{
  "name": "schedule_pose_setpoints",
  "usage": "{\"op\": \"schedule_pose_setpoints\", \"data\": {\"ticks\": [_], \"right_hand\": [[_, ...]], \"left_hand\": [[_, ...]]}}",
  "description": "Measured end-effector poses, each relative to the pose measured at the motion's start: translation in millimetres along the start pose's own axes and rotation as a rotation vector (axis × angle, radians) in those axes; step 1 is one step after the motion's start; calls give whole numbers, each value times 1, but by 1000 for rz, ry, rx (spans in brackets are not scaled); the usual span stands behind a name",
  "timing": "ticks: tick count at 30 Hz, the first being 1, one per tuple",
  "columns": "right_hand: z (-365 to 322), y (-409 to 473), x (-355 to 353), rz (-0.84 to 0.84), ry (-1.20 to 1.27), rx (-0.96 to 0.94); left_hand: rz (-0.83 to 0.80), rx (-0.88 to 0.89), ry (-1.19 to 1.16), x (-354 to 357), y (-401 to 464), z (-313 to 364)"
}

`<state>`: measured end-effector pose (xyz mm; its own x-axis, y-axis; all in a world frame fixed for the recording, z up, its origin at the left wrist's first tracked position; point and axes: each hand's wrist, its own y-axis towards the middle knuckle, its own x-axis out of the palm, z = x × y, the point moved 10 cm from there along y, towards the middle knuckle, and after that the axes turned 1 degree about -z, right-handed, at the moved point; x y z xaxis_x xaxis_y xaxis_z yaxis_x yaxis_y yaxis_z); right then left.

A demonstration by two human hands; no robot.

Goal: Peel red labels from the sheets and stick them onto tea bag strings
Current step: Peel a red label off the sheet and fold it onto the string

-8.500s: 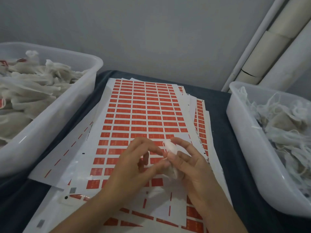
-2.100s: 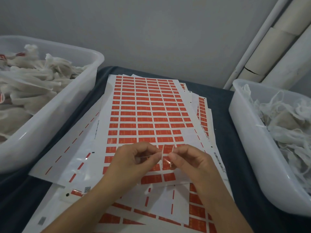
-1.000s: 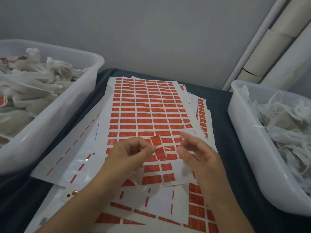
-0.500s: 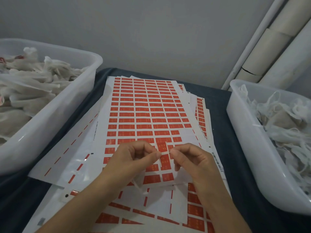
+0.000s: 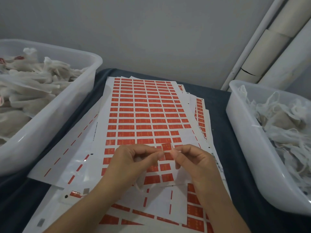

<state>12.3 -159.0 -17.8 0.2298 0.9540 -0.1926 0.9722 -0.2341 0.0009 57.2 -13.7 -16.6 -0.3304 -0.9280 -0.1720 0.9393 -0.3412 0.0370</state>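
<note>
A dark blue tabletop [image 5: 220,105] stands against a plain grey wall [image 5: 151,31], with pale pipes [image 5: 269,47] slanting up in the right corner. A fanned stack of label sheets [image 5: 144,115] covers the middle; the top sheet is mostly filled with red labels, and its nearest rows are partly stripped. A white plastic tub [image 5: 50,118] at the left holds packed tea bags [image 5: 30,84], and a second tub [image 5: 249,148] at the right holds loose ones [image 5: 282,125] tangled with their strings.

Above the near end of the sheets, the left hand [image 5: 134,163] and right hand [image 5: 193,158] meet fingertip to fingertip. Each grip is closed, thumb against forefinger, pinching an end of a thin white string [image 5: 168,151] stretched between them. A peeled red label [image 5: 167,146] stands up at the string between the two pinches. A loop of string [image 5: 139,187] hangs below the left hand.
</note>
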Motion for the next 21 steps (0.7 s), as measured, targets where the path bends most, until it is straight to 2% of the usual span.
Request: {"op": "schedule_pose_setpoints", "data": {"ticks": [4, 7, 9, 14, 21], "right_hand": [[14, 0, -4, 4, 27, 89], [20, -2, 5, -58, 84, 151], [16, -2, 9, -92, 83, 135], [1, -3, 12, -139, 54, 28], [-15, -3, 5, -54, -154, -137]], "left_hand": [[135, 135, 189, -9, -2, 14], [142, 449, 400, -6, -15, 44], [98, 558, 465, 2, -23, 51], [-29, 566, 525, 16, -23, 45], [39, 460, 515, 6, -18, 32]]}}
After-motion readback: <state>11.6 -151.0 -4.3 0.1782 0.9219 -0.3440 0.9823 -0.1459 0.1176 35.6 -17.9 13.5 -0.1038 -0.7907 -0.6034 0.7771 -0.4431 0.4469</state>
